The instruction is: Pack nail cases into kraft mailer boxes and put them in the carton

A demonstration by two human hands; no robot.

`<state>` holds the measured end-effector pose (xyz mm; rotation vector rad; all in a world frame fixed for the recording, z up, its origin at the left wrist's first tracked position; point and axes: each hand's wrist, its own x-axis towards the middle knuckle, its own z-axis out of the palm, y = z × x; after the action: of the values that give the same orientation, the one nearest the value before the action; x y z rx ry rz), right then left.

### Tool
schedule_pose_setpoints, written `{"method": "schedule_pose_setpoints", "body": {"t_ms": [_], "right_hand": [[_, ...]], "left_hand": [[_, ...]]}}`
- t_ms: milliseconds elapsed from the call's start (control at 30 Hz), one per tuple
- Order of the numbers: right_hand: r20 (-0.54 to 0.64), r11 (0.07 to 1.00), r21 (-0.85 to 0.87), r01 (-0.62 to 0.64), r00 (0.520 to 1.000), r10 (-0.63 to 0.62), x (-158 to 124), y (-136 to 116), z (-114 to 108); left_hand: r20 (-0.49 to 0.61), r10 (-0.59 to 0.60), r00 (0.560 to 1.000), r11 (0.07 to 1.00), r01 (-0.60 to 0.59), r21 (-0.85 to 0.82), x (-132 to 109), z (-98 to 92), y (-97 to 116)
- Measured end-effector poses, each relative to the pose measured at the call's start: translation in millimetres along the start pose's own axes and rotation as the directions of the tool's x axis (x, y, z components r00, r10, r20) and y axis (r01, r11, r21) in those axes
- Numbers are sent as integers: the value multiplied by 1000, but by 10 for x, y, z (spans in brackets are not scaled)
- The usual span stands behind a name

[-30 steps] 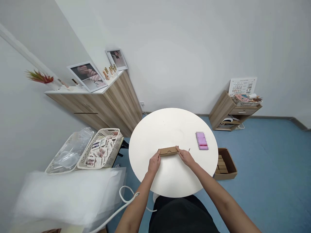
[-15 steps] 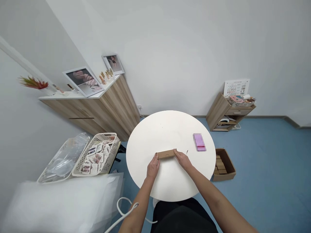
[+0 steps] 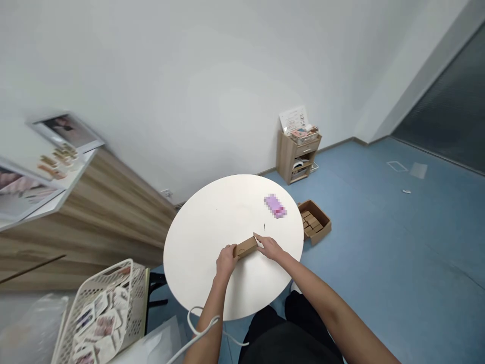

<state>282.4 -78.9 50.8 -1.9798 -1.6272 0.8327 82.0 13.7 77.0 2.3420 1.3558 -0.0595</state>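
A small, long brown cardboard box (image 3: 245,247) is held over the round white table (image 3: 197,242). My left hand (image 3: 226,259) is closed around its left end. At the other end, my right hand (image 3: 268,246) has its fingers on the box's edge, where a flap seems to stand out and a bit of white shows beside the fingers. What is inside the box is hidden. Beyond the right hand lie a small dark thin item (image 3: 264,227) and a pixelated purple object (image 3: 275,206).
Right of the table, a larger open carton (image 3: 325,233) on the floor holds several small brown boxes. A wooden cabinet (image 3: 113,202) and a white basket (image 3: 131,298) of cards stand at left. A small wooden cabinet (image 3: 285,156) is by the wall. A white cable (image 3: 197,336) crosses near my left forearm.
My view has swung to the right. The box is now more tilted, its right end farther from me, and the right-end flap appears opened with my right fingers at it.
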Motion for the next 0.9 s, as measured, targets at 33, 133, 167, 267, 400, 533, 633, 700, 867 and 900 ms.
{"method": "schedule_pose_setpoints", "body": {"t_ms": [33,133,167,267,400,533,633,700,867,900], "right_hand": [[-47,997,79,-9,999,13,-72,81,-71],[-136,960,280,-4,990,44,-306,380,-363],[-145,942,336,-6,988,57,-388,490,-485],[-180,891,454,-21,977,116,-649,854,-923],[-247,877,480,-18,957,155,-1043,1472,-1646],[-247,918,395,-39,958,147,-1440,2275,-2411],[-237,924,381,-22,964,121,-1681,2919,-2908],[-216,929,367,-40,968,127,-1786,3314,-3181],[-121,965,185,-187,970,211,-1725,4074,-3659],[-110,967,139,-216,967,232,-1650,4191,-3723]], "left_hand": [[10,22,1000,999,-21,-48,6,-30,60],[23,120,992,975,-114,-193,35,-91,352],[18,164,986,962,-156,-224,56,-97,489],[-13,294,956,914,-285,-290,164,-44,1008],[-25,414,910,823,-386,-418,395,241,1896],[-41,476,878,741,-426,-520,645,737,2931],[-17,476,879,720,-400,-567,802,1165,3696],[-8,466,885,717,-383,-583,895,1453,4126],[-19,405,914,776,-354,-522,1171,2142,4745],[-20,377,926,798,-336,-500,1244,2265,4799]]}}
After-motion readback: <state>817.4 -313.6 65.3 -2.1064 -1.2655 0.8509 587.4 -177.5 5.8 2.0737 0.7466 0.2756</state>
